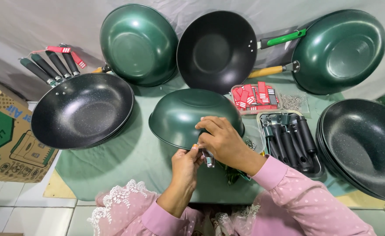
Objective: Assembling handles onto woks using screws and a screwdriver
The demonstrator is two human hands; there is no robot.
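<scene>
Green wok [188, 116] – smooth, round, glossy metal – lies upside down mid-table on the green cloth [113, 161], right hand [221, 140] curled over its near rim; left hand [184, 161] pinches a small metal bracket [208, 159] just beside it – speckled black woks [82, 110] nearby

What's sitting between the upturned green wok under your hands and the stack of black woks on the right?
In the head view, a tray of black handles lies between the green wok and the stack of black woks.
</scene>
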